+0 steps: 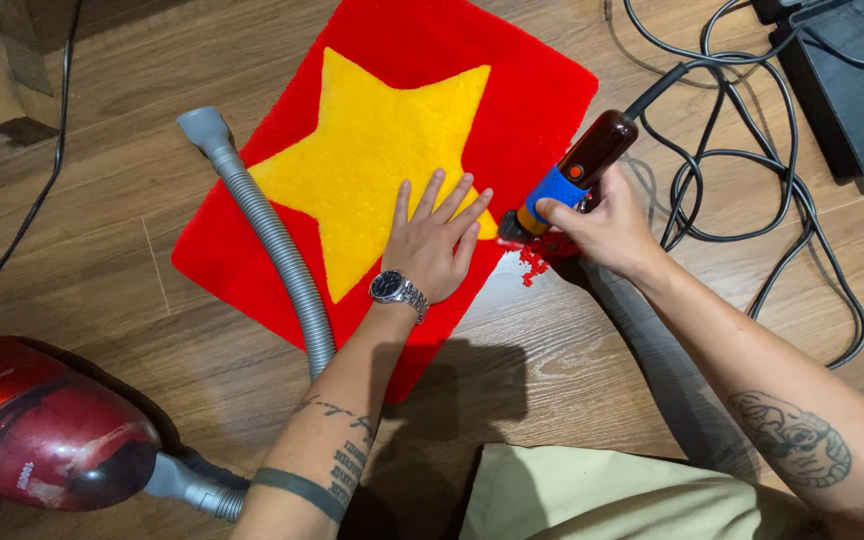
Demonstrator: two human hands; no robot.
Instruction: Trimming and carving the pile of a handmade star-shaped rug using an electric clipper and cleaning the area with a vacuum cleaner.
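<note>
Red tufted rug (pixel 527 95) with a yellow star (pixel 382 150), lying flat on the wooden floor (pixel 572 350), corners pointing up and down in the head view. Left hand (pixel 437 240) released, fingers spread and palm pressed flat on the lower right arm of the star, close to the rug's right edge. Silver wristwatch (pixel 398 291) on that wrist; tattoos along the forearm. Right hand (pixel 602 225) clenched around an electric trimmer (pixel 572 175), gripping the blue band in its middle, dark reddish-brown body angled up and to the right, black head pointing down-left at the rug's right edge, just beside the left fingertips. Loose red fluff (pixel 534 262) scattered on the floor directly below the trimmer head. Black power cord (pixel 672 75) running from the trimmer's upper end into a tangle of black cables (pixel 742 190) on the floor to the right, near a black box (pixel 852 80) at the top right corner. Grey ribbed vacuum hose (pixel 282 245) laid across the left part of the rug, its grey nozzle (pixel 202 130) resting just off the rug's upper left edge, the lower end joined to a glossy red vacuum cleaner (pixel 42 430) at the bottom left. Another thin black cable (pixel 27 210) on the floor at far left. Beige cloth (pixel 592 495) at the bottom edge between the forearms.
</note>
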